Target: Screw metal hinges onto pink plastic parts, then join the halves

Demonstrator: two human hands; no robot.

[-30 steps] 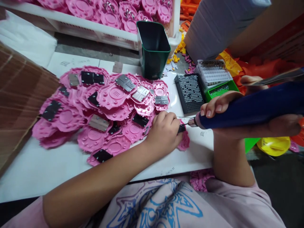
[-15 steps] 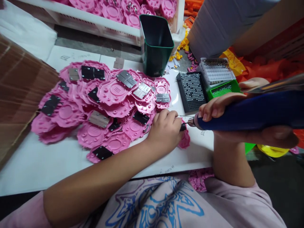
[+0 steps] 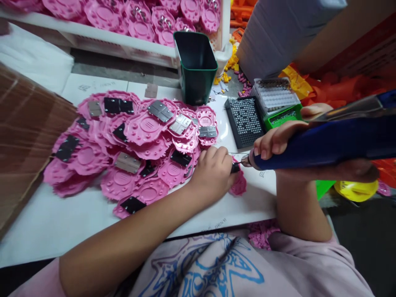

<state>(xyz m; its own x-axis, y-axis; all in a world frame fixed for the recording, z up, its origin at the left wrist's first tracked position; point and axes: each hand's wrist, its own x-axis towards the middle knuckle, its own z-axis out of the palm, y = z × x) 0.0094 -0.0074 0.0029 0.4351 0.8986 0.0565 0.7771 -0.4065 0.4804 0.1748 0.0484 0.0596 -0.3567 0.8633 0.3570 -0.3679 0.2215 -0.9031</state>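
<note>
Noting hands first. Left hand: fingers curled and pressed together, clamped on the pink piece at the table, just right of the heap; thumb contact hidden. Judged reason: a hold this firm resists twist under a bit. A black plate sits on that piece, partly covered by the fingers.

Right hand: closed round the blue power driver, fingers over the near end, palm side below. Likely held from both sides to steady a bulky body. Driver tip points at the black plate, its thin bit at or very near it; contact too small to confirm.

Left of the hands: overlapping pink pieces, many carrying black or silver plates. Heaped there, they probably leave elbow room on the driver's side.

Beyond the right hand: black perforated tray, small metal bits upright in its holes, presumably stood so for easy picking; green box beside it, clear rack behind. Both near, a short reach.

Dark green bin upright at the far edge of the heap, in front of the white crate of more pink pieces.
</note>
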